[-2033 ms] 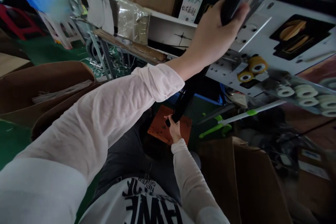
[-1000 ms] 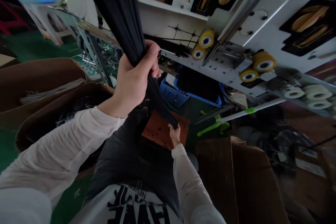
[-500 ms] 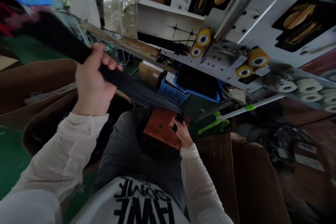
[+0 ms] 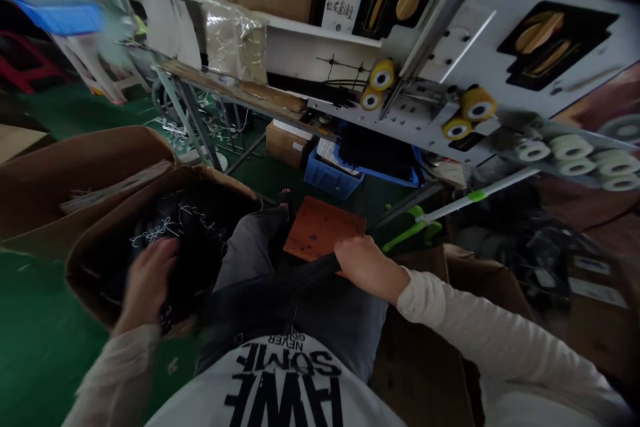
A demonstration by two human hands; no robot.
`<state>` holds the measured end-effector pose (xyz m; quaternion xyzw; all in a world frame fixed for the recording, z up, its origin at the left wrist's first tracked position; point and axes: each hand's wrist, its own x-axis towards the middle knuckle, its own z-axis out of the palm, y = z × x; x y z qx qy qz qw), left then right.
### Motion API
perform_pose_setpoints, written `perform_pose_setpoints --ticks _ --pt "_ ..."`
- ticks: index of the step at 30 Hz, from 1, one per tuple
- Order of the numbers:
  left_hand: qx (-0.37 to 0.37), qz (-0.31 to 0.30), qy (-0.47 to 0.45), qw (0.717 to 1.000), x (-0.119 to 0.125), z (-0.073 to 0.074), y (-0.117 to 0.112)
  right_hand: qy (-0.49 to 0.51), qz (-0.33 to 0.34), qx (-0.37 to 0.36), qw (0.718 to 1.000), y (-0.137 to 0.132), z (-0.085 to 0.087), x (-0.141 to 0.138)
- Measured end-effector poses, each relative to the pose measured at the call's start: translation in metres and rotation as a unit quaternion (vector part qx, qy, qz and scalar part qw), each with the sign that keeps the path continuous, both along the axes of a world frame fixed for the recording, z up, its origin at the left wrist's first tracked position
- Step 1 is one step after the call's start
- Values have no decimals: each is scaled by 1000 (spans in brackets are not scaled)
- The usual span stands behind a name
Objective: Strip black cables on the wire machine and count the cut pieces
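Note:
My right hand [image 4: 370, 265] is closed in a fist over my lap, gripping one end of a long dark fabric strip [image 4: 295, 283]. The strip runs leftward across my grey trousers, and its far end blends into the dark cloth there. My left hand [image 4: 150, 280], smeared by motion, hovers at the open cardboard box [image 4: 83, 267] on my left; its fingers do not show clearly. Inside that box lies a heap of black goods [image 4: 195, 233] with thin white ties on top.
An orange stool top [image 4: 320, 227] stands beyond my knees. A white machine panel [image 4: 450, 53] with yellow rollers [image 4: 383, 75] fills the upper right. Below it sit blue crates [image 4: 333, 177]. A green-and-white stand [image 4: 425, 220] and another cardboard box [image 4: 415, 360] are at right.
My left hand has let go of the strip and dropped from upper left to the box. My right hand has come closer, still gripping the strip, which now lies low across my lap.

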<state>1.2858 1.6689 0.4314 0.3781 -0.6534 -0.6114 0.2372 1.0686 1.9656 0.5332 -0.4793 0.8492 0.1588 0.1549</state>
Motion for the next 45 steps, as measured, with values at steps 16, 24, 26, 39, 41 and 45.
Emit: perform_pose_setpoints --ticks 16,24,26,39,41,45 --pt "-103 -356 19 929 -163 21 173 14 13 -105 994 -41 44 -18" --pt "219 -423 134 869 -147 54 117 -467 -67 -419 775 -50 28 -49" --pt "248 -420 147 860 -142 57 110 -610 -62 -432 661 -71 7 -42" --pt "147 -486 70 859 -105 57 74 -623 10 -493 607 -110 25 -18" --pt "104 -504 -2 858 -88 46 60 -622 8 -532 575 -112 35 -23" --pt "52 -459 -79 884 -63 13 52 -645 -16 -537 543 -140 35 -35"
